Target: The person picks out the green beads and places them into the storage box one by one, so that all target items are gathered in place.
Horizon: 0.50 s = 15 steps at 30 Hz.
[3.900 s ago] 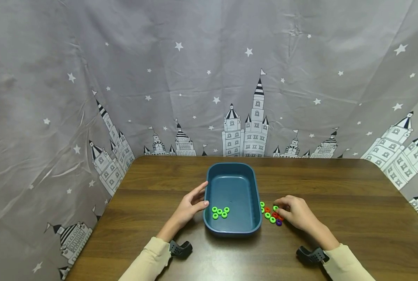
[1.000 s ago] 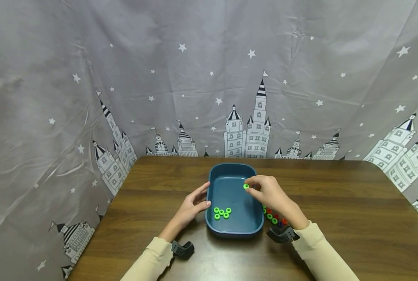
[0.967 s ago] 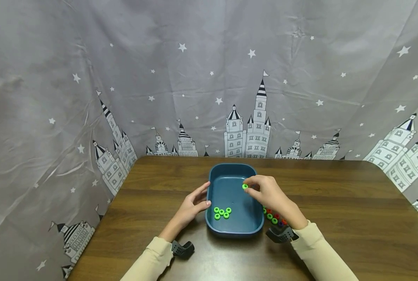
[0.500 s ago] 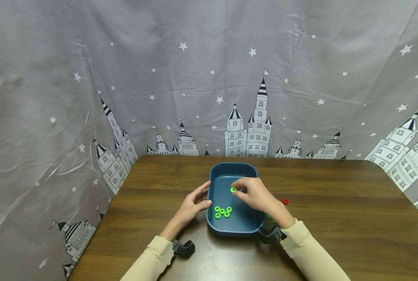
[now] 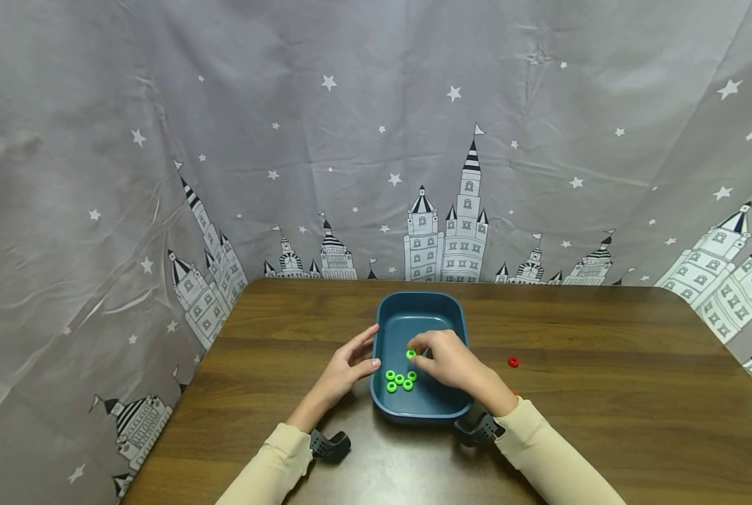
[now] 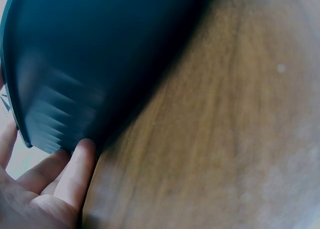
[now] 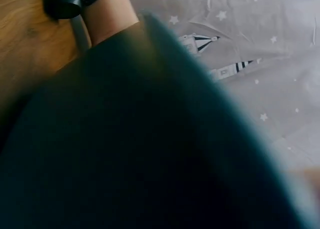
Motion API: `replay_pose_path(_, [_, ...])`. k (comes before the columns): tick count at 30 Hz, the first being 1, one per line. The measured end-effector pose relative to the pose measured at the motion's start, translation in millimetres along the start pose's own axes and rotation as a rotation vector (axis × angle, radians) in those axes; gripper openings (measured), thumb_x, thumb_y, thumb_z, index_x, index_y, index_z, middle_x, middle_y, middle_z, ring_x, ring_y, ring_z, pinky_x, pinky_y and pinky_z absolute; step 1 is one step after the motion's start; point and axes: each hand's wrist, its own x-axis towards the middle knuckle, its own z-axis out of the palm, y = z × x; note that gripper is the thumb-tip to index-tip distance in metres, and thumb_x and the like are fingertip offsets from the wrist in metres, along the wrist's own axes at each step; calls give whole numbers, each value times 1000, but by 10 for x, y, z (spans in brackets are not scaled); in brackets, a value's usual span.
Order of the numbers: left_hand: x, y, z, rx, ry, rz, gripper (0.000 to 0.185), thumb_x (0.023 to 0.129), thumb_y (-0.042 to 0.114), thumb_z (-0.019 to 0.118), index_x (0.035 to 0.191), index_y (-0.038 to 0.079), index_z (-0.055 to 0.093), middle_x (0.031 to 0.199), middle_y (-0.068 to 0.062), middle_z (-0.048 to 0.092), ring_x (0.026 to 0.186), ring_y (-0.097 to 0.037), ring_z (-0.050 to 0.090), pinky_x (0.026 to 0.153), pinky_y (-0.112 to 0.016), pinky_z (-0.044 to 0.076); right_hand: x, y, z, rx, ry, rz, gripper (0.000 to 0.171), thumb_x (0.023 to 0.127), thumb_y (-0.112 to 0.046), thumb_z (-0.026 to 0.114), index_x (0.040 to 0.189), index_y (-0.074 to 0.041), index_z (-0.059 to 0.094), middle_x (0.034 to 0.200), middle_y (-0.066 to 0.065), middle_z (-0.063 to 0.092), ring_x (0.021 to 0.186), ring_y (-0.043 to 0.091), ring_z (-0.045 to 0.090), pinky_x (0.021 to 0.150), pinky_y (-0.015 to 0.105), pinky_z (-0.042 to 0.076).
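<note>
The right hand (image 5: 447, 365) pinches a green ring (image 5: 410, 354) low inside the blue tray (image 5: 421, 303), just above the green rings (image 5: 399, 379) lying there. The left hand (image 5: 346, 367) rests relaxed against the tray's left wall, apparently only touching it.

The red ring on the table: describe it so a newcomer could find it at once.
Start at the blue tray in the middle of the wooden table. Look right of it, past the right hand: the red ring lies alone on bare wood, while the green rings cluster inside the tray.

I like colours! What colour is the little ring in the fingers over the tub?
Bright green: the small plastic ring shows best in the head view.
</note>
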Motion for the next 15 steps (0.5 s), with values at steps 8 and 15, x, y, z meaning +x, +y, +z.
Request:
replay_pose_path(8, [13,2,-1,13,-3,-3,67,99,7,60,160,7,32,155,-34,41,137,-51,49,101,-41,57,5,-8,70,-44,-7,38,13,88,-8,74,99,-2,78,89,6,77,82,16,71,72,31,58])
replay_pose_path(15, [2,1,1,16,3,-8,67,99,8,61,160,7,32,155,-34,40,138,-51,49,102,-43,56,8,-27,121,-56,-47,115,12,89,-8,74,99,-3,77,89,8,77,83,18,72,74,40,60])
